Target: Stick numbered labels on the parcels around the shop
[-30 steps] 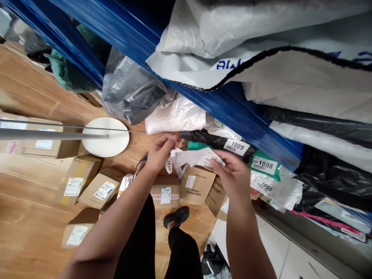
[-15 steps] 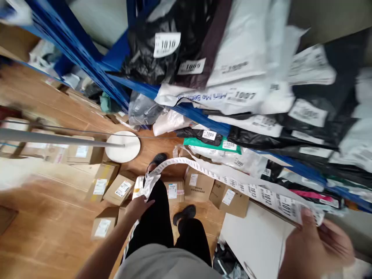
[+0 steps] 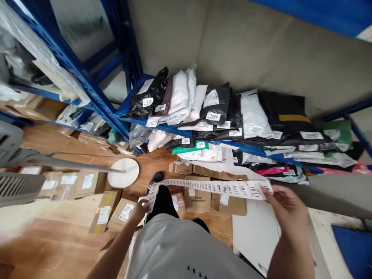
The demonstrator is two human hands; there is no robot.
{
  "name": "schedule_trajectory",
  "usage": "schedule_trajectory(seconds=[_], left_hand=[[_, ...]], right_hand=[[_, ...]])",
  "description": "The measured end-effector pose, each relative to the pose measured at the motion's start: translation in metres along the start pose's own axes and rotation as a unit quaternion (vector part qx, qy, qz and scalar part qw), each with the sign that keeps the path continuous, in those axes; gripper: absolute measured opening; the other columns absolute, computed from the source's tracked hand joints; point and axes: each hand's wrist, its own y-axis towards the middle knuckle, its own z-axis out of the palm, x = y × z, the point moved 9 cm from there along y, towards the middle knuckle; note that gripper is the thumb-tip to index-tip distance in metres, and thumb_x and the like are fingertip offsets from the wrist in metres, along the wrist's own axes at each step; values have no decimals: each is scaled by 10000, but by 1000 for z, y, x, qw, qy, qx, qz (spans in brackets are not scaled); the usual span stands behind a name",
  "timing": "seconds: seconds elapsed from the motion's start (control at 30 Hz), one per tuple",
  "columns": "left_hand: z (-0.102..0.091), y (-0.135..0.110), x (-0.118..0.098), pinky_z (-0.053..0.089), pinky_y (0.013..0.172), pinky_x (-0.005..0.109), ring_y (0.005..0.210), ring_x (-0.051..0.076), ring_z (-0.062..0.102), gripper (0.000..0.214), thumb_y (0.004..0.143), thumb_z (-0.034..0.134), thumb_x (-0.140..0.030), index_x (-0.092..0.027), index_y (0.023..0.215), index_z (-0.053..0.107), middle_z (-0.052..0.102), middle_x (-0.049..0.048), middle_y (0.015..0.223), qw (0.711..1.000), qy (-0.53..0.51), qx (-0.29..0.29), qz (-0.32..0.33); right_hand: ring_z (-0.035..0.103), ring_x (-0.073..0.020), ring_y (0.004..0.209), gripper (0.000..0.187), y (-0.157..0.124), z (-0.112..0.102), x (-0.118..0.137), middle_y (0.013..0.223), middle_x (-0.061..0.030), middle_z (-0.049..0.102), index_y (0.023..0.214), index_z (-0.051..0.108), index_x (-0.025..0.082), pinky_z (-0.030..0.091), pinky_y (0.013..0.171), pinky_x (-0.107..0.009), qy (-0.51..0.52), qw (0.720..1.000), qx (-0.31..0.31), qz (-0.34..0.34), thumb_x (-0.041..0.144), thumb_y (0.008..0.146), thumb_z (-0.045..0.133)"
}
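Observation:
A long white strip of numbered labels (image 3: 203, 185) stretches between my two hands. My right hand (image 3: 287, 205) pinches its right end, where the label 1011 shows beside the thumb. Lower on the left, my left hand (image 3: 142, 207) is closed on the strip's other end, which folds and hangs over beside the fingers. Beyond the strip, a blue shelf (image 3: 171, 130) carries bagged parcels bearing similar number labels. Among them are a black parcel (image 3: 149, 93) marked 1010 and a dark parcel (image 3: 215, 104) marked 1005.
Cardboard boxes (image 3: 197, 199) line the floor under the shelf, and more boxes (image 3: 87, 184) lie at left. A fan's white round base (image 3: 123, 173) stands on the wooden floor. A white board (image 3: 255, 228) is by my right arm. More parcels (image 3: 200, 153) fill the lower shelf.
The view has pulled back and tilted up, so more of the shelf and wall shows. My right hand has moved left and up in view, still pinching the strip. My left hand keeps its end.

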Motion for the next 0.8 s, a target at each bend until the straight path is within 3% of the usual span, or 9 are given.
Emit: schedule_trajectory(seconds=[0.07,0.17,0.27,0.37,0.47,0.57,0.63,0.73,0.8], left_hand=[[-24,-5,-28,473,751,299,899,239,665,367,819,541,-257,-180,1174,586,711,84,969,999,16,-13,46],[-64,-38,-110,468,840,313,980,239,645,333,887,478,-329,-226,1166,627,693,81,1054,978,29,-25,206],[-93,-114,-202,470,895,301,1019,214,631,339,937,416,-365,-251,1129,670,672,72,1112,913,-5,12,409],[-104,-182,-258,437,992,330,1159,228,567,415,873,567,-357,-283,1282,582,615,62,1259,857,-22,74,509],[-111,-216,-285,457,961,351,1114,226,584,402,878,575,-290,-283,1280,589,620,77,1235,821,-31,52,568],[-124,-225,-301,492,816,324,904,194,612,216,894,564,-259,-262,1035,729,663,77,953,798,-67,-41,597],[-131,-226,-309,474,834,335,924,203,587,100,825,670,-287,-233,841,752,635,79,944,792,-121,-73,594],[-123,-223,-316,459,873,348,1014,227,574,136,784,709,-320,-185,792,694,619,91,1071,798,-258,2,545],[-107,-222,-317,474,805,323,917,205,604,143,829,641,-319,-176,831,645,647,75,984,797,-342,79,491]], right_hand=[[578,-141,646,270,-9,17,19,748,-18,650,776,644,192,467,580,-257,-23,996,58,-57,369,652,806],[478,-112,566,206,-23,44,43,642,12,570,761,641,189,379,526,-245,-64,986,118,-100,365,736,746],[386,-98,517,190,-38,66,60,570,44,470,795,641,194,317,498,-240,-61,975,193,-94,376,786,698],[355,-92,498,190,-54,73,73,558,53,451,831,642,196,300,489,-234,-43,970,227,-82,378,796,686],[449,-104,520,179,-69,76,85,589,38,525,922,663,210,364,524,-232,-28,960,267,-78,359,824,653],[522,-121,572,214,-78,78,93,653,17,583,1026,675,233,414,566,-239,-39,948,306,-85,340,850,618],[518,-123,586,227,-81,77,98,701,5,594,1056,674,241,416,569,-242,-47,943,314,-103,333,862,600],[512,-126,621,199,-84,78,108,809,-21,607,1032,675,239,409,572,-249,-42,932,328,-147,318,877,576],[519,-134,656,168,-88,79,113,861,-35,611,991,674,234,405,575,-251,-30,922,346,-171,305,883,567]])
